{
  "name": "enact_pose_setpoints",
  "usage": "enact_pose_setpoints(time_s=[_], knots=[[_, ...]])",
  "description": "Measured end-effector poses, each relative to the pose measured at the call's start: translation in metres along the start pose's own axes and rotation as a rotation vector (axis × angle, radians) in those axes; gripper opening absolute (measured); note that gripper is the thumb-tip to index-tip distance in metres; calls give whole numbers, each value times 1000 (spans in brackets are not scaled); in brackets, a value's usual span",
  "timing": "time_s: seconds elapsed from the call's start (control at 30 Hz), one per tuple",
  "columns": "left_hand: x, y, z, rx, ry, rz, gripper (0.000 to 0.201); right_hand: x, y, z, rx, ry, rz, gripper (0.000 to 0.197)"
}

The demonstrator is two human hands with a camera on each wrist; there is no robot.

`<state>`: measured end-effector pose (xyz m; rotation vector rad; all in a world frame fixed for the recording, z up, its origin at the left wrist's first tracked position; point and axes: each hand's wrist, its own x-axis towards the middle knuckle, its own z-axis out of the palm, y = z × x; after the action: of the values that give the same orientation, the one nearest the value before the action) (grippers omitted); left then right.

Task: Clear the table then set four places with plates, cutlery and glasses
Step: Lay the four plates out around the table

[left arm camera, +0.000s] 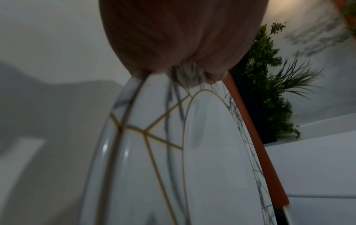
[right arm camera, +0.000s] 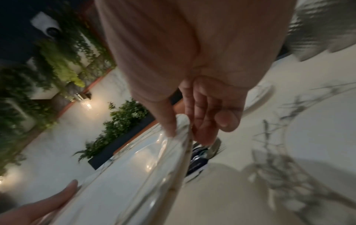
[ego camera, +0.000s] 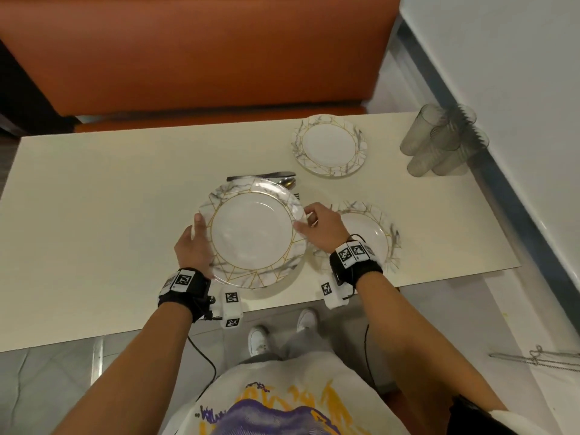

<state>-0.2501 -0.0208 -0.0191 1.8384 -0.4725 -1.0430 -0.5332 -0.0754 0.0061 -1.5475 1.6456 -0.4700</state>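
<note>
I hold a large white plate with grey marble veins and gold lines just above the cream table. My left hand grips its left rim, thumb on top. My right hand pinches its right rim. Close up, the plate shows two rims, one against the other, under my left hand. My right hand clasps the plate edge. A knife, a spoon and fork tines peek out behind the plate.
A smaller matching plate lies at the far side. Another plate sits to the right, partly behind my right wrist. Several tinted glasses cluster at the far right corner by the wall. An orange bench runs behind the table.
</note>
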Motion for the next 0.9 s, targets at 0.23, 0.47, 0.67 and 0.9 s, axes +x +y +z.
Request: enact_pose_setpoints(time_s=[0.23, 0.47, 0.67, 0.9], knots=[[17, 19, -42, -162, 90, -176, 57, 36, -50, 32, 64, 33, 54, 29], [54, 21, -78, -121, 278, -190, 62, 119, -82, 49, 196, 28, 104, 32], [74, 31, -99, -163, 481, -185, 52, 208, -109, 75, 327, 111, 275, 27], [89, 34, -105, -247, 604, -223, 54, 271, -130, 111, 442, 5, 498, 33]])
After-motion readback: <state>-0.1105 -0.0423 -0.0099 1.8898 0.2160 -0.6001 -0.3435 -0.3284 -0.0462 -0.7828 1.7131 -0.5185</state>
